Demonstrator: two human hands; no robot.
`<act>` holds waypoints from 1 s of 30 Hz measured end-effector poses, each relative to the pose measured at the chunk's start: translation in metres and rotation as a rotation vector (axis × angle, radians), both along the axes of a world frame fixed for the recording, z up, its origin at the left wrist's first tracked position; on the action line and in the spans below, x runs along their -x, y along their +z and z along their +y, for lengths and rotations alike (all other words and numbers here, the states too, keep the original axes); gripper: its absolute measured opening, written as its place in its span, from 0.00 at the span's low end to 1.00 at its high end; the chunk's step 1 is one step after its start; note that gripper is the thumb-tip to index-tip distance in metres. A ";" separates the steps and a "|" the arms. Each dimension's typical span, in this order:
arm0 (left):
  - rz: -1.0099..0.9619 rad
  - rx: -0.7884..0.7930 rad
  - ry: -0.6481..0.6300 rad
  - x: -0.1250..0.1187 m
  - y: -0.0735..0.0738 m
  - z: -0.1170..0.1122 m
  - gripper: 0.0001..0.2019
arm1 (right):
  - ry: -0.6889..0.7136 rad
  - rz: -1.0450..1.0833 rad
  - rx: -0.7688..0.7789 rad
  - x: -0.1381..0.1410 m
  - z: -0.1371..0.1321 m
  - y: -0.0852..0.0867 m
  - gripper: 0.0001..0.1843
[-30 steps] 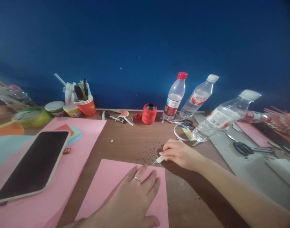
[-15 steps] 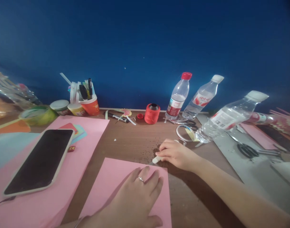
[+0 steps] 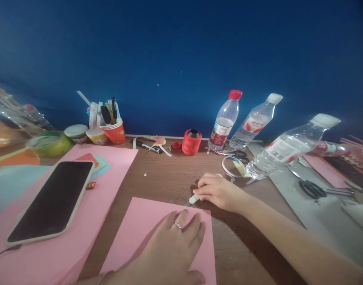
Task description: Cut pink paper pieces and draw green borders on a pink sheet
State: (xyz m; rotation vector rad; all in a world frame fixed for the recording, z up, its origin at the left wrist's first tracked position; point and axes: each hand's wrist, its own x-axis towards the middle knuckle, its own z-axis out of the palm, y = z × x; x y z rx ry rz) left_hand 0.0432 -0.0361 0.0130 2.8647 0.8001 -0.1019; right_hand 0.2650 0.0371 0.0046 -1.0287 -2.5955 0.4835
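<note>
My left hand (image 3: 177, 241), with a ring on one finger, lies flat with fingers spread on a pink sheet of paper (image 3: 134, 225). Between the closed fingers of my right hand (image 3: 218, 192) is a small white tool (image 3: 194, 199) with a thin grey tip; its exact kind I cannot make out. That tip is at the sheet's far edge, just beyond my left fingertips. Dark crumbs (image 3: 184, 186) are scattered on the wooden table (image 3: 157, 170) around it.
A phone (image 3: 53, 200) rests on a larger pink sheet (image 3: 116, 170) at left. Along the back stand a red cup of pens (image 3: 114, 132), a red thread spool (image 3: 191, 142) and several water bottles (image 3: 224, 122). Scissors (image 3: 312, 190) and a tape roll (image 3: 233, 166) lie at right.
My right hand with the white tool has shifted slightly left along the sheet's far edge. My left hand stays flat on the paper. The view has turned slightly.
</note>
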 end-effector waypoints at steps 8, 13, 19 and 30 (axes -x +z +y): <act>-0.018 -0.055 -0.009 0.000 -0.003 -0.001 0.35 | -0.002 -0.007 0.010 0.004 0.002 0.001 0.10; -0.027 -0.094 -0.020 0.001 -0.006 -0.002 0.35 | 0.020 -0.014 0.003 0.008 0.004 0.000 0.10; -0.019 -0.106 -0.034 0.000 -0.005 -0.001 0.35 | 0.004 -0.011 0.007 0.015 0.006 -0.003 0.10; -0.021 -0.100 -0.022 0.000 -0.006 -0.002 0.35 | -0.002 -0.052 0.001 0.022 0.009 0.002 0.10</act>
